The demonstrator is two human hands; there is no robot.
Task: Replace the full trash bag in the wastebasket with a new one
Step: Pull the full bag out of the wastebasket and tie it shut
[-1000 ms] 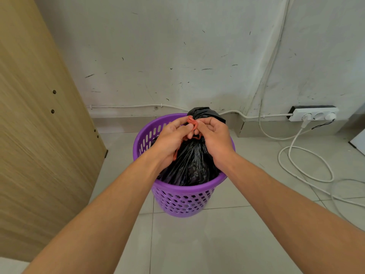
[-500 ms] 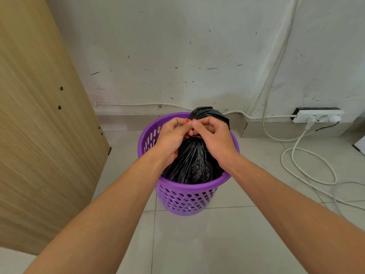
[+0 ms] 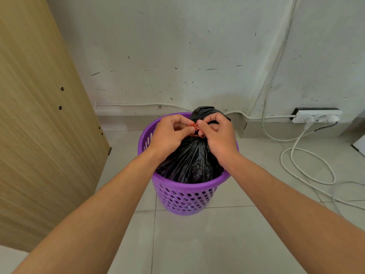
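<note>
Head view shows me the purple wastebasket [image 3: 185,196] standing on the tiled floor, and I take it as my landmark for everything else. The full black trash bag [image 3: 189,161] sits inside it, its neck gathered into a bunch that rises above the basket's far rim. My left hand [image 3: 169,135] and right hand [image 3: 217,137] meet directly over the basket, both sets of fingers curled closed and pinching the orange drawstring [image 3: 195,126] at the bag's neck; a loop of that string shows just below the fingertips. I judge that I am in the middle of knotting the bag shut, so the task is at an early stage: the bag looks cinched, but I cannot tell whether the knot is finished. What remains, as I read it, is lifting the tied bag out of the basket, setting it aside, and fitting a fresh liner over the rim. No new bag is visible anywhere around the basket. To the left of the basket stands a wooden panel [image 3: 39,135]; to its right, against the wall, a white power strip [image 3: 316,116] with a white cable [image 3: 308,171] looping across the floor, well apart from the basket.
</note>
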